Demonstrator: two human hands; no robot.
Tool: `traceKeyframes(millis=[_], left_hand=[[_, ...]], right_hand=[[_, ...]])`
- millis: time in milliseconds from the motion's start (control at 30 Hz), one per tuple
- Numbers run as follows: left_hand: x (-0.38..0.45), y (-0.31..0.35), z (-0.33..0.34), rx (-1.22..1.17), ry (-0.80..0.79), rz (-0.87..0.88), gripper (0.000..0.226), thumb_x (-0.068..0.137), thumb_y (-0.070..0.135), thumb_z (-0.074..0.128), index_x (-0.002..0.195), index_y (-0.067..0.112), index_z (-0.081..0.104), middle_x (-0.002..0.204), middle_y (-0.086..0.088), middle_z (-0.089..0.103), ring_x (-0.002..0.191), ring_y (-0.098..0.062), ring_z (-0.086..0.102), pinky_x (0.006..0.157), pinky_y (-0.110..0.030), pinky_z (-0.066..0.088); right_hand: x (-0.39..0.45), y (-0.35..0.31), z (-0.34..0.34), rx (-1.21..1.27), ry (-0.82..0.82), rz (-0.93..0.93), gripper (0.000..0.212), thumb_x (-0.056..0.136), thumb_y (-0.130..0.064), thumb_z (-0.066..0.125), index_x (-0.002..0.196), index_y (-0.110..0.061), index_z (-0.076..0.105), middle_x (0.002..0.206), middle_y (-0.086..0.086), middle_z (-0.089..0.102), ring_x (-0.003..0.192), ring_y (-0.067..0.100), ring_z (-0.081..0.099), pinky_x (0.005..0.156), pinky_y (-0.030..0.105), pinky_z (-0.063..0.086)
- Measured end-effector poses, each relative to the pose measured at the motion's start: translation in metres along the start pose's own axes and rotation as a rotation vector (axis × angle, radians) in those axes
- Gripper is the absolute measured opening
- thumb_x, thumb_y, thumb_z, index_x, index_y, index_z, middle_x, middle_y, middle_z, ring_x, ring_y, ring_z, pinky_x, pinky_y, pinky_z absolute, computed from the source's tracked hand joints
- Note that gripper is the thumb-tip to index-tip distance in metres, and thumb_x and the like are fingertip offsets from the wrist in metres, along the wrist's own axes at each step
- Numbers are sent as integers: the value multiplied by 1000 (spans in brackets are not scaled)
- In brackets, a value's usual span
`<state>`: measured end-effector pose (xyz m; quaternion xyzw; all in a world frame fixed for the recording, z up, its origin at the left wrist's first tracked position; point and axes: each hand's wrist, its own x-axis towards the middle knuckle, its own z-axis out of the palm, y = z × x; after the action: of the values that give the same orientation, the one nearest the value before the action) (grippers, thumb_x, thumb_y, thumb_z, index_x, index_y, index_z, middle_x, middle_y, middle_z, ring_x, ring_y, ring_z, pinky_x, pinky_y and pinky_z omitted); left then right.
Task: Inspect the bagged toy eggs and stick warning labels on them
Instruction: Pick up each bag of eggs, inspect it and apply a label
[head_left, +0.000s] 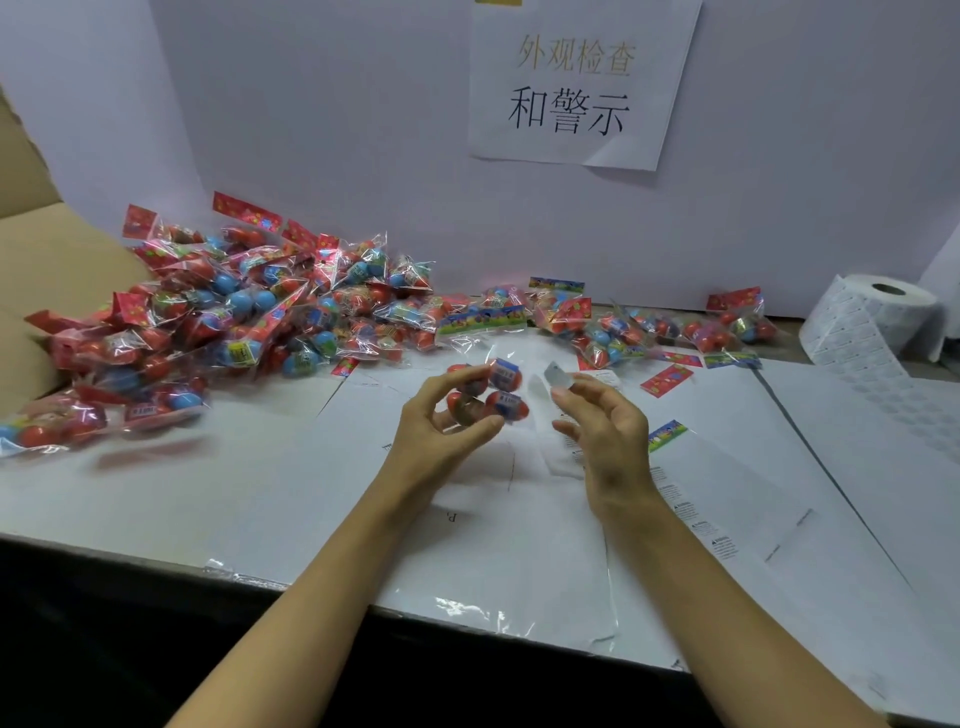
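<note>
Hands over bench (208, 509), mid-labelling.
Left hand (441, 431) grips bag of eggs (491, 389); right hand (608, 431) pinches label (557, 375) at its fingertips, just beside bag.

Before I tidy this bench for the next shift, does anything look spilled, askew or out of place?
Yes. The big pile of bagged eggs spills loosely from the cardboard box on the left across the table. The label roll trails unwound strip over the right side. The wall sign hangs tilted, with one lower corner curling.
</note>
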<state>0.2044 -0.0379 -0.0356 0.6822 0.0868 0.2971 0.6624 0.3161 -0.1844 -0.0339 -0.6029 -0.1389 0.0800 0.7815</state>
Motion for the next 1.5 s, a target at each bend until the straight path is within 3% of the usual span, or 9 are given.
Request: traceKeyframes(millis=[100, 200, 400, 600, 867, 1000, 1167, 1400, 1500], left_hand=[[0, 2, 0, 59, 8, 58, 51, 85, -6, 78, 125, 23, 69, 127, -8, 65, 111, -14, 70, 98, -36, 59], [0, 2, 0, 144, -20, 103, 49, 87, -5, 76, 127, 21, 68, 128, -10, 60, 117, -15, 66, 99, -37, 58], [-1, 0, 1, 204, -48, 119, 43, 87, -6, 75, 123, 17, 71, 127, -11, 57, 110, -29, 68, 96, -40, 60], [-2, 3, 1, 214, -81, 116, 45, 85, -5, 77, 124, 17, 70, 129, -7, 55, 114, -23, 67, 97, -31, 59], [-5, 8, 3, 210, -100, 117, 44, 78, 14, 73, 122, 22, 68, 131, -6, 53, 114, -23, 67, 98, -38, 59], [-5, 8, 3, 229, -118, 106, 43, 79, 12, 66, 122, 19, 68, 132, -10, 51, 118, -30, 64, 98, -46, 59], [-4, 7, 2, 236, -99, 127, 33, 88, 5, 79, 115, 23, 70, 129, -9, 54, 113, -26, 67, 94, -41, 60], [-2, 6, 2, 262, -77, 167, 32, 88, 5, 78, 114, 22, 71, 128, -9, 54, 117, -25, 64, 93, -31, 60], [-2, 4, 1, 244, -73, 175, 32, 88, 5, 78, 113, 23, 71, 128, -9, 54, 117, -25, 63, 93, -32, 61]], right_hand=[[-7, -2, 3, -153, -96, -87, 3, 87, -11, 77, 87, -12, 74, 121, -4, 66, 112, 12, 64, 86, 28, 55], [-12, -4, 4, -292, -165, -186, 6, 86, -11, 78, 84, -10, 73, 120, -8, 61, 108, -5, 59, 80, 14, 51], [-20, -7, 5, -460, -231, -298, 15, 83, -7, 80, 75, -15, 69, 123, -8, 57, 114, 0, 54, 84, 26, 53], [-22, -8, 5, -470, -234, -303, 22, 82, -6, 80, 72, -21, 67, 122, -7, 57, 117, 9, 55, 84, 30, 53], [-21, -7, 5, -448, -226, -285, 20, 83, -8, 80, 72, -19, 67, 118, -13, 57, 110, -3, 55, 78, 17, 49], [-21, -7, 5, -457, -221, -287, 19, 83, -9, 80, 72, -20, 68, 117, -16, 57, 110, -4, 54, 76, 13, 48], [-21, -7, 6, -457, -217, -281, 20, 84, -12, 80, 72, -22, 67, 116, -15, 57, 109, 0, 56, 74, 10, 48], [-20, -5, 6, -448, -226, -280, 16, 84, -18, 80, 72, -21, 70, 116, -16, 57, 108, -6, 55, 74, 10, 48], [-20, -4, 6, -430, -208, -284, 14, 89, -23, 75, 75, -21, 71, 115, -17, 58, 111, 1, 56, 81, 21, 52]])
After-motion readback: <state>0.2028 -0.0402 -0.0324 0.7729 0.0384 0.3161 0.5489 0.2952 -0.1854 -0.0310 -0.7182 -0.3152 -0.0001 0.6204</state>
